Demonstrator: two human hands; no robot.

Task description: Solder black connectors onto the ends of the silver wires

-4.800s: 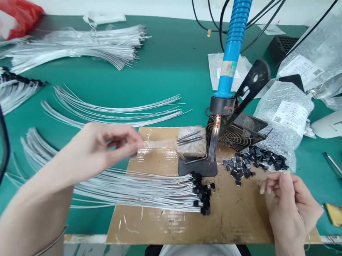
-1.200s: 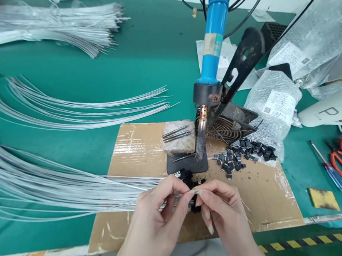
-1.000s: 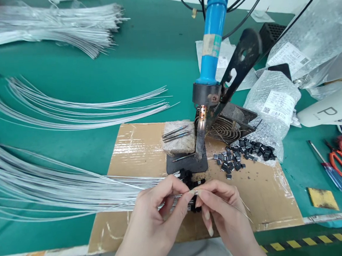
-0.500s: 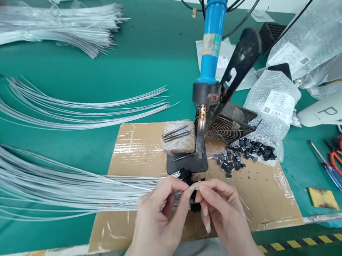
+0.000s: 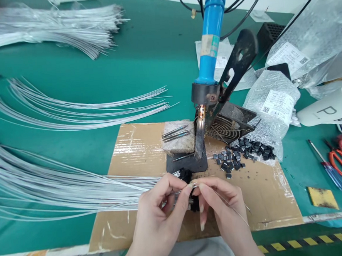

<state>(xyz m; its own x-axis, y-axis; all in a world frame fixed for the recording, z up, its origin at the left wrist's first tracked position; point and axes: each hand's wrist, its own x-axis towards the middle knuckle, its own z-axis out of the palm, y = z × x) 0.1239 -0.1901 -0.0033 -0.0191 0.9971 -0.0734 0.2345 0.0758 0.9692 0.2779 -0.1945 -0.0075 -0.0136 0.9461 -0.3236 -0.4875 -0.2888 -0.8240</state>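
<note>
My left hand (image 5: pixel 161 217) is closed in a pinch over the cardboard, fingertips almost meeting those of my right hand. Between them shows a short silvery bit of thin wire (image 5: pixel 195 185). My right hand (image 5: pixel 222 210) pinches too, and thin wire (image 5: pixel 240 215) trails from it down to the right. What exactly sits inside the fingertips is mostly hidden. Behind and beneath the hands lies a bundle of white-grey wires (image 5: pixel 76 188), with black connectors (image 5: pixel 186 175) at its right end. Above stands a blue-handled soldering iron (image 5: pixel 213 29), its tip pointing down.
A cardboard sheet (image 5: pixel 116 231) covers part of the green table (image 5: pixel 155 59). Small black parts (image 5: pixel 231 161) lie by a bubble-wrap bag (image 5: pixel 273 102). A round-grilled fan (image 5: pixel 226 128) stands behind the iron. Orange-handled pliers (image 5: pixel 339 164), a screwdriver (image 5: pixel 333 174) and a yellow sponge (image 5: pixel 323 198) are at right.
Both hands keep their pinch at nearly the same spot. The right hand's lower fingers have shifted slightly left, and the trailing wire hangs a little lower.
</note>
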